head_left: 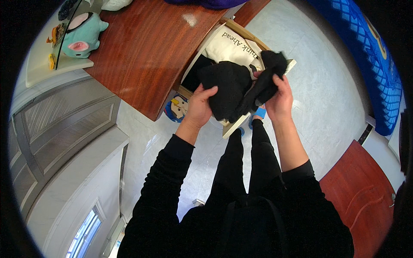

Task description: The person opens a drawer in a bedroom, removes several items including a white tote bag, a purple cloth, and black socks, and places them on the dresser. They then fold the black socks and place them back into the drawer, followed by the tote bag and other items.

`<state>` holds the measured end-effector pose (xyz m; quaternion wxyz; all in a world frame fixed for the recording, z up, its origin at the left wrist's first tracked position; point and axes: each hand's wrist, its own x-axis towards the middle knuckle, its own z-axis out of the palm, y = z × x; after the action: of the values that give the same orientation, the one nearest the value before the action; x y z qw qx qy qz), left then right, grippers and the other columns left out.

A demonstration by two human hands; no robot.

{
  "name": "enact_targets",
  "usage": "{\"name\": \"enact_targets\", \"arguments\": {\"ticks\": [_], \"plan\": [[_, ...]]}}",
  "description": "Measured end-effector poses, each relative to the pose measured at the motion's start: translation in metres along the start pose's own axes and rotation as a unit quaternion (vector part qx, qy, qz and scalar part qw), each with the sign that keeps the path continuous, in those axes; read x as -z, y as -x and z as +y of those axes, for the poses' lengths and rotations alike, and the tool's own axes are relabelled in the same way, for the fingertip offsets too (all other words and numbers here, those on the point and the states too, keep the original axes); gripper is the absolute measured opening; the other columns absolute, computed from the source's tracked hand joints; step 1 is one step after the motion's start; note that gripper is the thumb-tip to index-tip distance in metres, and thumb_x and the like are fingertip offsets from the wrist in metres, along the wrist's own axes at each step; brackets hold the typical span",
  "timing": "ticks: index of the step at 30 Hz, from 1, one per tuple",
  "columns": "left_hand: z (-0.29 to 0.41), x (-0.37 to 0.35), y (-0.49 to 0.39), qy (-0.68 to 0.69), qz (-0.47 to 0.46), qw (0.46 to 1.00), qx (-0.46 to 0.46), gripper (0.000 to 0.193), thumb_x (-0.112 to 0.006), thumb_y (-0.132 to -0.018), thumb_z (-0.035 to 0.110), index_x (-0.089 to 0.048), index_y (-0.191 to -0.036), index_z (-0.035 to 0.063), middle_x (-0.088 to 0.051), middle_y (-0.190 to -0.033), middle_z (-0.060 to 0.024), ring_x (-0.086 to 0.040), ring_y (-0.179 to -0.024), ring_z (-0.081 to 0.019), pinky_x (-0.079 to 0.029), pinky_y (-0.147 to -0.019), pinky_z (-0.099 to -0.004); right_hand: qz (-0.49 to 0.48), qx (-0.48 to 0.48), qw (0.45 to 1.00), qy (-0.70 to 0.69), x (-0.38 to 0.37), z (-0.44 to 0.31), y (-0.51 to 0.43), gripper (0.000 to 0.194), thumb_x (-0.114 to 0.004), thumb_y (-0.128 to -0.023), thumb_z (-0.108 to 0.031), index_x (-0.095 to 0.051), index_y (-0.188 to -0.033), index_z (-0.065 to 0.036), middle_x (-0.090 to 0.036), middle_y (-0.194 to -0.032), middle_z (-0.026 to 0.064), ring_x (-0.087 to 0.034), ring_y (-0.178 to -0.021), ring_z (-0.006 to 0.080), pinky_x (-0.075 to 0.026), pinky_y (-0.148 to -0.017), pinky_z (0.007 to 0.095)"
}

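Note:
Both hands hold black fabric over a pulled-out drawer point(237, 126). My left hand point(200, 104) grips the left edge of a bundled black cloth point(227, 87), thumb on top. My right hand point(281, 95) holds a twisted part of black cloth point(269, 69) near the drawer's front panel; whether the two parts are one garment I cannot tell. Beneath them, a white cloth item point(226, 46) with black printed lettering lies in the drawer, and more dark fabric point(195, 75) fills its left side.
A reddish-brown wooden tabletop point(145, 48) extends above the drawer. A turquoise plush toy point(85, 37) sits by a glass edge at upper left. A round cartoon-printed object point(177, 108) is below the tabletop. Blue patterned fabric point(374, 64) hangs at right, above a red-brown door point(361, 190).

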<state>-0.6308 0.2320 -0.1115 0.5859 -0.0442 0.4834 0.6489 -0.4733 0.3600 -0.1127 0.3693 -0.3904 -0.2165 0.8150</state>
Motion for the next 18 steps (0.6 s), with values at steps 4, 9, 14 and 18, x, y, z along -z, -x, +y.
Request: {"name": "enact_targets", "arguments": {"ticks": [4,9,14,18], "plan": [[0.0,0.02,-0.004,0.109,-0.021,0.992,0.058,0.048,-0.046,-0.085,0.02,-0.045,-0.129,0.0006,-0.05,-0.13,-0.016,-0.047,-0.12,-0.0317,-0.033,-0.105,-0.0455,0.0,-0.048,0.997,-0.064,0.016,-0.012,-0.001,0.025,-0.048,-0.088,-0.024,-0.053,-0.098,-0.001,-0.059,-0.084,0.0119,-0.055,-0.072,0.0226,-0.044,-0.07,0.0347],[-0.003,0.024,-0.005,0.114,-0.019,0.992,0.061,0.05,-0.046,-0.084,0.023,-0.045,-0.13,0.0006,-0.05,-0.13,-0.0157,-0.046,-0.121,-0.0321,-0.033,-0.105,-0.0459,-0.07,-0.096,0.989,-0.087,0.024,-0.015,-0.001,0.029,-0.05,-0.09,-0.031,-0.054,-0.094,-0.003,-0.058,-0.075,0.0092,-0.053,-0.064,0.0203,-0.044,-0.063,0.033],[-0.003,0.015,-0.007,0.098,-0.011,0.994,0.056,0.047,-0.044,-0.087,0.024,-0.046,-0.128,0.0016,-0.052,-0.128,-0.0147,-0.048,-0.119,-0.0299,-0.035,-0.103,-0.0452,-0.159,-0.148,0.97,-0.111,-0.001,-0.014,0.019,0.026,-0.049,-0.092,-0.027,-0.056,-0.1,-0.003,-0.062,-0.083,0.0108,-0.059,-0.071,0.0208,-0.049,-0.064,0.0336],[-0.006,0.005,-0.006,0.099,-0.01,0.993,0.067,0.039,-0.043,-0.091,0.021,-0.05,-0.124,0.0021,-0.054,-0.124,-0.0105,-0.051,-0.115,-0.0241,-0.037,-0.101,-0.038,-0.071,-0.061,0.978,0.188,-0.032,0.014,0.036,0.016,-0.06,-0.085,-0.013,-0.062,-0.093,0.0,-0.062,-0.078,0.006,-0.057,-0.066,0.0163,-0.046,-0.06,0.0251]]}}
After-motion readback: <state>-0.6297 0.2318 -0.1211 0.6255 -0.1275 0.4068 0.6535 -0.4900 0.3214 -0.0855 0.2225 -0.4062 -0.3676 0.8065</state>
